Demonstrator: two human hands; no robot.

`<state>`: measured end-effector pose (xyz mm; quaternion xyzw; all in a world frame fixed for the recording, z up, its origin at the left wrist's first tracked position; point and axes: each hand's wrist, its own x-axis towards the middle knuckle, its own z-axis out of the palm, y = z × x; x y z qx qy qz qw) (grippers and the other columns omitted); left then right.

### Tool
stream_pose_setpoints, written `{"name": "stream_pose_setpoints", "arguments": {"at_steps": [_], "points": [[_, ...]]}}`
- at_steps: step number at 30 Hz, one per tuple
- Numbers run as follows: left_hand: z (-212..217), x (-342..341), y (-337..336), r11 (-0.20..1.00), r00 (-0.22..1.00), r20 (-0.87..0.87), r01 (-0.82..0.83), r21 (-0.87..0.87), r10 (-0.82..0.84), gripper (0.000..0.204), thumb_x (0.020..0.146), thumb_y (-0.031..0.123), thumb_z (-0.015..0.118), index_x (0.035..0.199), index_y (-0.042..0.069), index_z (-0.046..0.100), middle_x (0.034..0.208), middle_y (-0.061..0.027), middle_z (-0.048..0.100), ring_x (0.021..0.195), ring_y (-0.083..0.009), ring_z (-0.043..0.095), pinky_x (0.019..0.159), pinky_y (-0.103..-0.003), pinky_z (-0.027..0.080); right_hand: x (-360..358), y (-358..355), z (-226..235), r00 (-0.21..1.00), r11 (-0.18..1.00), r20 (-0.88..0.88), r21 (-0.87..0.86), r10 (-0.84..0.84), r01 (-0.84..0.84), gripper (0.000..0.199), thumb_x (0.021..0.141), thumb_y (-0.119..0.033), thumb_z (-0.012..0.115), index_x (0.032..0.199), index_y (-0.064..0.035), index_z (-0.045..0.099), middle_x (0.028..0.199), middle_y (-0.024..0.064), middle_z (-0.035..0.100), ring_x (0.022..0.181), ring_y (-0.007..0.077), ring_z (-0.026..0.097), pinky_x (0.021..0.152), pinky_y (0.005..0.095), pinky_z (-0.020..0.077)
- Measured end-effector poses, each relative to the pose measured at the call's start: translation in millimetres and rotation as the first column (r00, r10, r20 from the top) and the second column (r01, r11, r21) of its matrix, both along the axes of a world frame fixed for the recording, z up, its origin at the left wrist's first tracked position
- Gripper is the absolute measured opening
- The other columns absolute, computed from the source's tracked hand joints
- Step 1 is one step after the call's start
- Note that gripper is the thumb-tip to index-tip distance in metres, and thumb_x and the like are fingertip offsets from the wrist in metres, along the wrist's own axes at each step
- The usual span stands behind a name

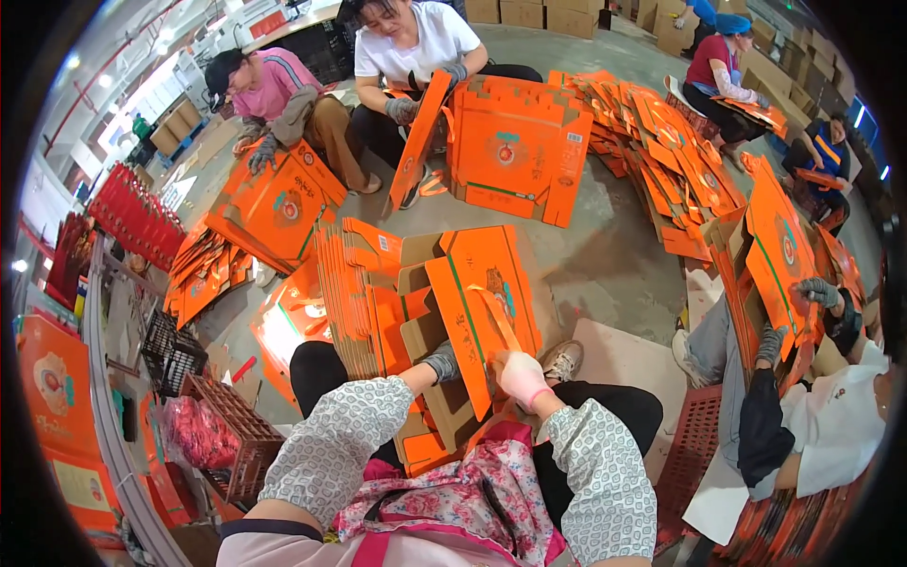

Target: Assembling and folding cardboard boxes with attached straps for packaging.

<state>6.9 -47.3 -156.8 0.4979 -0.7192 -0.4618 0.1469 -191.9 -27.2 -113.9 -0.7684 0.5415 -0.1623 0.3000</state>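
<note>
Between my knees stands an orange printed carton (463, 312), partly folded, with brown inner sides and a green stripe. My right hand (524, 381), in a white and pink glove, is closed on an orange strap (499, 319) that runs up across the carton's front panel. My left hand (442, 362), in a grey glove, reaches in among the carton's flaps at its left side; its fingers are hidden behind the cardboard. Against the carton's left side leans a stack of flat orange cartons (345, 302), standing on edge.
Several people work around me with similar cartons, and a large carton pile (661, 151) spreads at the back right. At my left are a brown crate (250, 439) with a pink bundle, a black crate (175, 350) and a metal rail (118, 416). A red crate (694, 430) stands right.
</note>
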Motion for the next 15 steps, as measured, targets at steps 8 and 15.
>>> {"name": "stream_pose_setpoints", "arguments": {"at_steps": [8, 15], "points": [[53.2, -29.5, 0.6, 0.946, 0.876, -0.425, -0.304, -0.114, 0.230, 0.036, 0.087, 0.030, 0.052, 0.112, 0.005, 0.052, 0.103, -0.0150, 0.058, 0.092, -0.0293, 0.056, 0.081, -0.037, 0.047, -13.3, -37.7, 8.5, 0.499, 0.704, 0.593, 0.708, -0.632, 0.050, 0.012, 0.083, -0.005, 0.052, 0.081, 0.0035, 0.061, 0.069, 0.0047, 0.059, 0.061, 0.0125, 0.056, 0.052, 0.0262, 0.0442], [60.0, -39.2, 53.8, 0.870, 0.873, -0.126, -0.484, -0.094, 0.471, 0.059, 0.083, 0.034, 0.061, 0.127, 0.003, 0.038, 0.108, -0.0191, 0.058, 0.098, -0.0344, 0.058, 0.085, -0.039, 0.047, -0.9, -20.5, 22.4, 0.763, 0.879, 0.607, 0.463, -0.220, -0.115, 0.014, 0.086, -0.008, 0.053, 0.084, 0.0033, 0.060, 0.075, 0.0030, 0.059, 0.068, 0.0116, 0.053, 0.064, 0.0248, 0.0430]]}}
